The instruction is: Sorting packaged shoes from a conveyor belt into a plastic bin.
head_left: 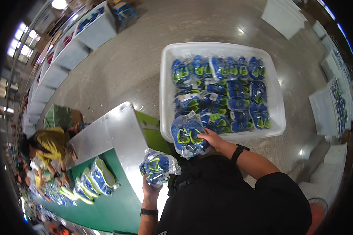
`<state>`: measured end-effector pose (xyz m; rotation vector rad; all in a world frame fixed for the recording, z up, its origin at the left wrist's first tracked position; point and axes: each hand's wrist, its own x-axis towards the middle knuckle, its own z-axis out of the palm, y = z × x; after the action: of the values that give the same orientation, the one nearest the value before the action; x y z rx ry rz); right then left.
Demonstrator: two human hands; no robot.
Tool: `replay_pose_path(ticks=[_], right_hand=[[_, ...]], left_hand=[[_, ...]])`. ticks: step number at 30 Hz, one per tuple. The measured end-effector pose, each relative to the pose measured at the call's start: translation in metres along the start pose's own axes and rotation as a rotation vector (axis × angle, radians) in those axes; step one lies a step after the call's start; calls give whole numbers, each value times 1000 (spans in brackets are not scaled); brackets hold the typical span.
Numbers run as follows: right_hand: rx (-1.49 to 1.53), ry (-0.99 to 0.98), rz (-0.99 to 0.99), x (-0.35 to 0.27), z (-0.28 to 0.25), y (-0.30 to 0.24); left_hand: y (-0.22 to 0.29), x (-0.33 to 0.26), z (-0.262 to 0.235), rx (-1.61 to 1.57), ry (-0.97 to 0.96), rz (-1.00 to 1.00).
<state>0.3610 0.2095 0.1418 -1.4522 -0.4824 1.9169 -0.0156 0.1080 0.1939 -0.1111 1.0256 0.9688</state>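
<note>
My left hand (150, 191) is closed on a clear plastic bag of blue and lime-green shoes (157, 166), held in front of me over the metal table end. The fingers of my right hand (215, 140) grip a second bagged pair of shoes (186, 135) at its right side. This pair overlaps the near left corner of a large white tub (279, 105); whether it rests on the rim, I cannot tell. Inside the tub, bagged blue shoes (219, 103) lie in rows, their lime-green linings facing up.
A green work surface (113, 207) with a metal end (123, 133) stands at my left. Several bagged shoes (100, 178) lie on it, and a person in a yellow top (53, 147) reaches over it. White bins (70, 55) line the far left; others (284, 17) stand right.
</note>
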Motion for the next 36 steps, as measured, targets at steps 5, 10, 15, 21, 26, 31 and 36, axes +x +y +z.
replay_pose_path(ticks=[5, 10, 15, 21, 26, 31, 36], right_hand=[[39, 197, 4, -41, -89, -12], [74, 350, -21, -68, -179, -8], [109, 410, -116, -90, -275, -8], [7, 552, -335, -146, -344, -105], [-151, 693, -417, -154, -450, -135], [-628, 1207, -479, -129, -468, -107], [-476, 846, -408, -94, -420, -10]], left_hand=[[-25, 37, 76, 133, -74, -69], [-69, 90, 125, 255, -21, -137], [-117, 148, 211, 402, 22, -167], [-167, 199, 342, 641, -137, -55], [-217, 211, 445, 971, -263, 36], [-222, 264, 379, 1146, -171, 253], [-183, 242, 262, 1108, 90, 151]])
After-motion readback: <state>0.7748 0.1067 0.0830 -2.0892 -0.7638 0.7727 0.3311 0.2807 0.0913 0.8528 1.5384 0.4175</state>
